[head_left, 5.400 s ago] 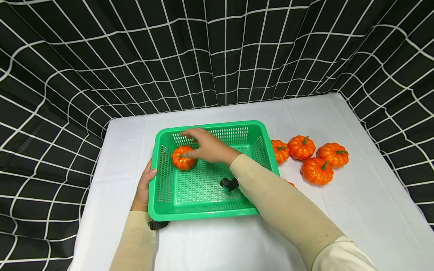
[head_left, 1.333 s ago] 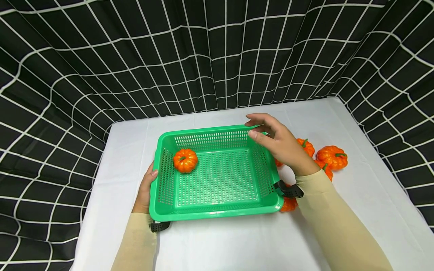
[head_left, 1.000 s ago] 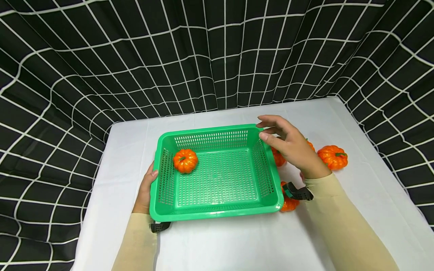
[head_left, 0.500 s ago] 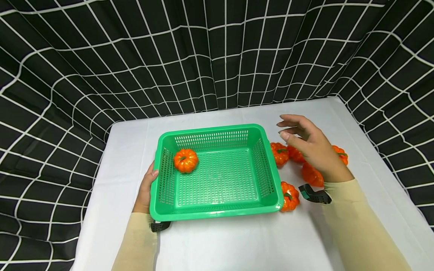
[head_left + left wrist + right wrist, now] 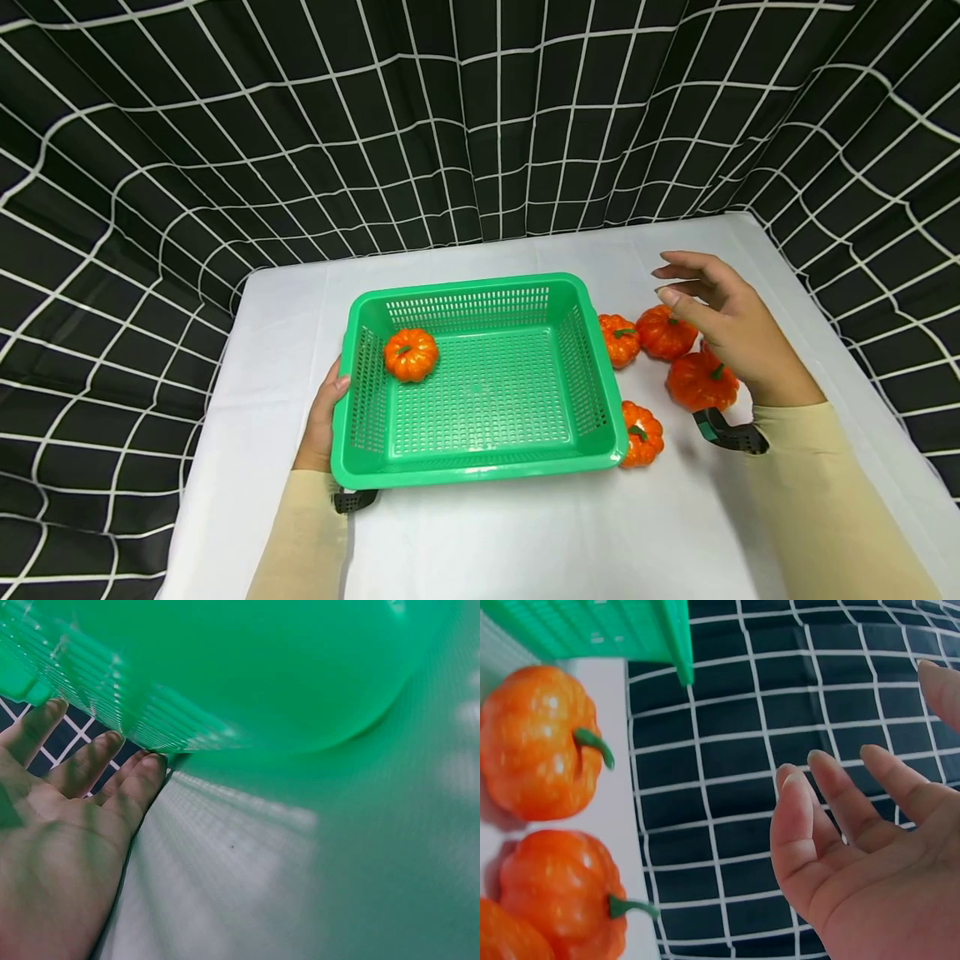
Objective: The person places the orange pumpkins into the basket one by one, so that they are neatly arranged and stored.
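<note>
A green plastic basket [image 5: 472,478] with slotted walls sits mid-table. Inside it, near the left wall, lies a small orange pumpkin [image 5: 411,356] with a green stem. My left hand [image 5: 321,421] holds the basket's left side, thumb at the rim; in the left wrist view its fingertips [image 5: 112,739] touch the outer wall. Holding nothing, my right hand [image 5: 738,329] hovers over the pumpkins right of the basket, its fingers loosely bent. Nearest under it are a back pumpkin [image 5: 666,332] and a front pumpkin [image 5: 701,382]. Another one beyond is almost wholly hidden by the hand.
Two more pumpkins sit close against the basket's right side, a rear pumpkin [image 5: 619,341] and a near pumpkin [image 5: 641,434]. A white cloth [image 5: 487,542] covers the table. Black curtains [image 5: 495,125] with a white grid stand behind and at both sides.
My right hand has left the pumpkin in the basket, crossed the right rim and moved rightward over the loose pumpkins, holding nothing. My left hand has stayed on the basket's side.
</note>
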Available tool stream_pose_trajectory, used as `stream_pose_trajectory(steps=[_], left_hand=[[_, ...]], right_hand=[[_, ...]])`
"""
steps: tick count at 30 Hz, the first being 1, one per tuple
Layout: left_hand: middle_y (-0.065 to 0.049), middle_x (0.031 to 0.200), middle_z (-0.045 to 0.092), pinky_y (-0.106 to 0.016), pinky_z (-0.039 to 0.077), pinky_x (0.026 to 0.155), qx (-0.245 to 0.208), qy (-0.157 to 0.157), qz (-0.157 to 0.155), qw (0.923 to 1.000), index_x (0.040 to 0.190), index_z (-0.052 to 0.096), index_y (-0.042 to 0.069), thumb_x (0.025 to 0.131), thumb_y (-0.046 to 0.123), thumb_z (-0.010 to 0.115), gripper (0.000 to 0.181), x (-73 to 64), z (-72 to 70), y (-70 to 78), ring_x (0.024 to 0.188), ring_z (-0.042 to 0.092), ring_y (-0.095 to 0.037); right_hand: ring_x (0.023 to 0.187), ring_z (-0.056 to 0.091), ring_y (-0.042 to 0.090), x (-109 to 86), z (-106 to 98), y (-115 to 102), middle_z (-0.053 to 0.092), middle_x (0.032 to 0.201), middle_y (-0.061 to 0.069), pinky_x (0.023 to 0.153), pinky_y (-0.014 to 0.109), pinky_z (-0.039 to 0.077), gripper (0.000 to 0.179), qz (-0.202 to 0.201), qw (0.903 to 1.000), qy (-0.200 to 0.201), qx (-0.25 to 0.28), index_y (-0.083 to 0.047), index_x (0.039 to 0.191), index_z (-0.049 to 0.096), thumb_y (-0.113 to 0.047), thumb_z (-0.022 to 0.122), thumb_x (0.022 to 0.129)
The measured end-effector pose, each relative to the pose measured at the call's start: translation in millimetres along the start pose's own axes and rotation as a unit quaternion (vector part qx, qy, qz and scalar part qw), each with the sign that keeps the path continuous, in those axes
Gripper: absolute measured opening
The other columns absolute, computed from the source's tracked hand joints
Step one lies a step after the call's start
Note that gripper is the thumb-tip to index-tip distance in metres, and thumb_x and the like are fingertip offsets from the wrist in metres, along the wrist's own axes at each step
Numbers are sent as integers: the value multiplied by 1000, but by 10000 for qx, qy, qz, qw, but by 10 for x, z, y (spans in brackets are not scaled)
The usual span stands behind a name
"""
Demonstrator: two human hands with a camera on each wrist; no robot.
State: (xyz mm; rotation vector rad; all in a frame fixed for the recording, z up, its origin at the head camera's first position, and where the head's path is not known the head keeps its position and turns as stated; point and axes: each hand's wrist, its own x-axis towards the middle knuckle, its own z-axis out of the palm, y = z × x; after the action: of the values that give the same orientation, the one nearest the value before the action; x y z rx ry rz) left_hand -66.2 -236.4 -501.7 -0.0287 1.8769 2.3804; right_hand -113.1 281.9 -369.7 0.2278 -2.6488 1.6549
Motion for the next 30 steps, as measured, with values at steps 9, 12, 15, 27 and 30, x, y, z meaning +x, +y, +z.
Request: stream_pose_trajectory(steps=[9, 12, 15, 27, 30], left_hand=[[-15, 162, 45, -38, 56, 100, -79, 12, -87, 9999, 175, 27, 21, 105, 30, 36, 71, -59, 38, 20, 128, 60, -27], [-17, 163, 44, -37, 56, 100, -70, -5, -66, 10000, 175, 26, 21, 106, 30, 36, 71, -58, 44, 26, 128, 60, -27], [-17, 164, 42, -37, 56, 100, -49, 4, -53, 10000, 175, 27, 20, 105, 30, 36, 71, -50, 49, 26, 129, 59, -27], [-31, 169, 29, -29, 47, 107, 109, 59, 122, 9998, 174, 16, 4, 103, 27, 36, 77, 23, 23, 9, 131, 56, -18], [-35, 169, 25, -27, 45, 109, 146, 113, 159, 9997, 173, 13, -1, 103, 25, 36, 78, 38, 9, 3, 130, 55, -15]], right_hand=[[124, 59, 19, -82, -167, 148, 60, 145, 3, 90, 17, 52, 51, 111, 9995, 282, -84, -21, 162, 53, -27, 64, 112], [124, 59, 17, -124, -225, 208, 61, 144, 2, 88, 16, 53, 51, 173, 9990, 400, -60, -20, 162, 53, -24, 64, 112], [124, 58, 14, -154, -283, 268, 61, 143, 0, 87, 15, 53, 51, 241, 9984, 511, -32, -19, 162, 53, -22, 64, 112], [120, 59, 7, -238, -522, 469, 61, 141, -3, 86, 10, 50, 52, 524, 9943, 924, -120, -20, 162, 53, -20, 65, 111], [115, 61, 7, -250, -560, 507, 61, 138, -4, 85, 11, 51, 51, 537, 9932, 1030, -70, -18, 161, 54, -17, 65, 111]])
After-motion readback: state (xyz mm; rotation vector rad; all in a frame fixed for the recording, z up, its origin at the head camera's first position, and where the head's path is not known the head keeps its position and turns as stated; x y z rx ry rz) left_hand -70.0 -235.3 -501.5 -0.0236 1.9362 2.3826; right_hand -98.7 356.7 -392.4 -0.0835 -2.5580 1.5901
